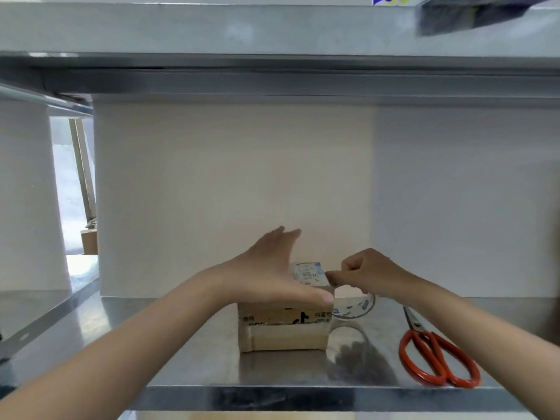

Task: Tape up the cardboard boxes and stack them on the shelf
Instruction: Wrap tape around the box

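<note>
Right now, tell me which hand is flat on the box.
The left hand, palm down and fingers spread on top of the cardboard box. The right hand is curled, pinching clear tape at the box's right edge.

Steel shelving [188, 371], pale, perhaps plastered wall [230, 177].

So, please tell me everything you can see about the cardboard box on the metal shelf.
The cardboard box is small, brown and rectangular, and sits flat on the steel shelf, near its middle. A printed tape band runs across its front face, and a white shipping label lies on its top. The left hand presses on the top, thumb along the front edge. The right hand pinches something at the top right corner, seemingly clear tape from the roll beside the box.
</note>
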A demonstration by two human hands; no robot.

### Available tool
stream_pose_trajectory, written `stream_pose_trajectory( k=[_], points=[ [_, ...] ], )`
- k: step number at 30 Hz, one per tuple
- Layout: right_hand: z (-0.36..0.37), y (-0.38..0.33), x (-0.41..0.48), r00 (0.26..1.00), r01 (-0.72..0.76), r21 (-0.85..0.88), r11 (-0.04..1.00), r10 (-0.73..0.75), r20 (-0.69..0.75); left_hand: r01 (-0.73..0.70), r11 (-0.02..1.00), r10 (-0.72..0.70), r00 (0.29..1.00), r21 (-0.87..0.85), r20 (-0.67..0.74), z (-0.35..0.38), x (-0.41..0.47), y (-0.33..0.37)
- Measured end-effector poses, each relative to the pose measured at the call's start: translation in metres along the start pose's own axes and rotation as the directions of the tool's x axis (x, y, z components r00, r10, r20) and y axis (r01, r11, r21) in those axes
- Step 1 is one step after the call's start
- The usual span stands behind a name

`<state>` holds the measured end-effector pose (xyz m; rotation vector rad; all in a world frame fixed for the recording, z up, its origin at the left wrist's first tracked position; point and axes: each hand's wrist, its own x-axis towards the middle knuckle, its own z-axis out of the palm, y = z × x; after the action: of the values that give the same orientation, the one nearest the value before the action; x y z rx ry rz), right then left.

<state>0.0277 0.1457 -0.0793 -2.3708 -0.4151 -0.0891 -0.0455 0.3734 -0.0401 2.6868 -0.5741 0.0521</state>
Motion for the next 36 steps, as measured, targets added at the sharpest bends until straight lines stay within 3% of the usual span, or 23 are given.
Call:
stream_pose_trajectory(
  k=[2,4,6,8,10,12,15,17,23,26,29,33,34,36],
  points=[
    [-0.002,0.000,-0.003,0.999,-0.040,0.046,0.998,0.039,0.021,-0.012,0.980,-0.016,0.990,0.199,0.140,0.012,0.018,0.014],
    [-0.010,0.000,-0.009,0.996,-0.079,0.117,0.990,0.074,0.046,-0.028,0.979,0.006,0.994,0.200,0.109,0.021,0.028,0.014],
    [-0.023,-0.004,-0.018,0.994,-0.086,0.247,0.965,0.067,0.086,-0.039,0.999,0.039,0.999,-0.002,-0.017,0.019,0.024,0.009],
    [-0.040,-0.012,-0.024,0.998,0.005,0.449,0.893,-0.032,0.052,-0.087,0.960,0.042,0.985,-0.268,-0.170,0.013,0.015,0.000],
    [-0.054,-0.025,-0.024,0.988,0.119,0.637,0.762,-0.153,-0.002,-0.149,0.836,-0.005,0.960,-0.529,-0.279,0.016,0.005,-0.010],
    [-0.053,-0.040,-0.016,0.975,0.175,0.698,0.694,-0.222,-0.024,-0.194,0.657,-0.080,0.943,-0.729,-0.323,0.031,-0.003,-0.021],
    [-0.028,-0.064,-0.003,0.976,0.149,0.612,0.777,-0.217,0.038,-0.199,0.400,-0.161,0.946,-0.895,-0.282,0.056,-0.016,-0.034],
    [-0.016,-0.078,0.002,0.982,0.126,0.563,0.817,-0.181,0.043,-0.201,0.349,-0.169,0.947,-0.915,-0.273,0.063,-0.025,-0.039],
    [-0.048,-0.097,-0.015,0.981,0.192,0.455,0.869,-0.177,-0.075,-0.177,0.423,-0.178,0.945,-0.889,-0.273,0.062,-0.030,-0.041],
    [-0.069,-0.076,-0.026,0.991,0.124,0.401,0.908,-0.095,-0.091,-0.182,0.409,-0.189,0.942,-0.894,-0.278,0.063,-0.030,-0.042],
    [-0.056,-0.054,-0.031,1.000,-0.030,0.279,0.960,0.026,0.017,-0.193,0.358,-0.187,0.944,-0.913,-0.273,0.066,-0.030,-0.040],
    [-0.027,-0.050,-0.026,0.997,-0.080,0.389,0.918,0.077,0.024,-0.185,0.281,-0.206,0.947,-0.942,-0.247,0.064,-0.036,-0.041],
    [-0.026,-0.053,-0.023,0.998,-0.053,0.414,0.909,0.059,-0.004,-0.165,0.341,-0.195,0.951,-0.926,-0.241,0.059,-0.039,-0.042],
    [-0.030,-0.066,-0.017,0.999,0.014,0.436,0.900,0.006,-0.045,-0.117,0.635,-0.162,0.947,-0.764,-0.279,0.035,-0.044,-0.042]
  ],
)
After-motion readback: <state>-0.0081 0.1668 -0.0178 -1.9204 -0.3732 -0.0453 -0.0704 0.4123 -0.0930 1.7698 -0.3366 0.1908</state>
